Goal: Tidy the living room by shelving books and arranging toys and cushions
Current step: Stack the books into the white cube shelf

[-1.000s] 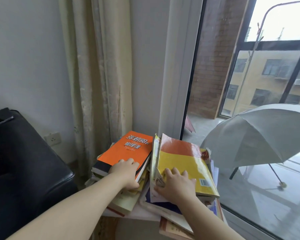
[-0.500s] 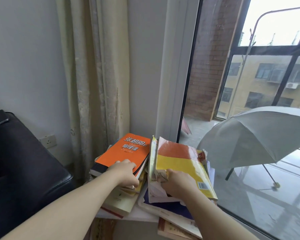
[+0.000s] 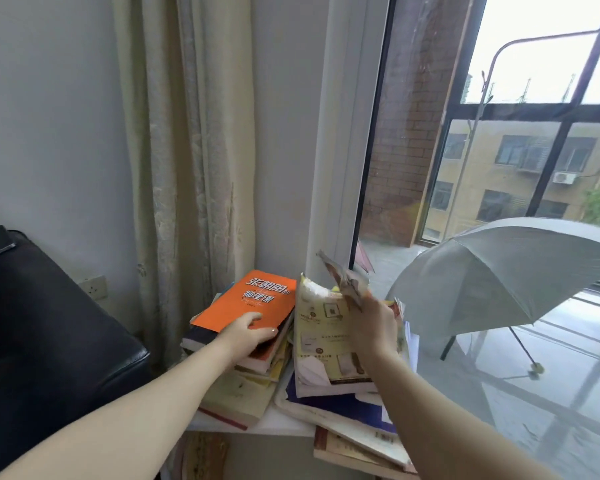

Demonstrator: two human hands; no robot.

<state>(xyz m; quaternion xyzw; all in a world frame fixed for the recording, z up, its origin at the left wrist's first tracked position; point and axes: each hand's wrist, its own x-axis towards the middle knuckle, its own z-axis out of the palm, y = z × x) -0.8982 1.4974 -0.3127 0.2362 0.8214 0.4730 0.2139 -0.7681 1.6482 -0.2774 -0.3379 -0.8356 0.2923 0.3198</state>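
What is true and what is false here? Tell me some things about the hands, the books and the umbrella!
1. The left hand holds the orange book. True.
2. The right hand lies flat on the pile. False: it holds up a book cover, pinched in its fingers.
3. The umbrella outside is folded shut. False: it is open.
4. A curtain hangs behind the books. True.
5. The sofa is white. False: it is black.
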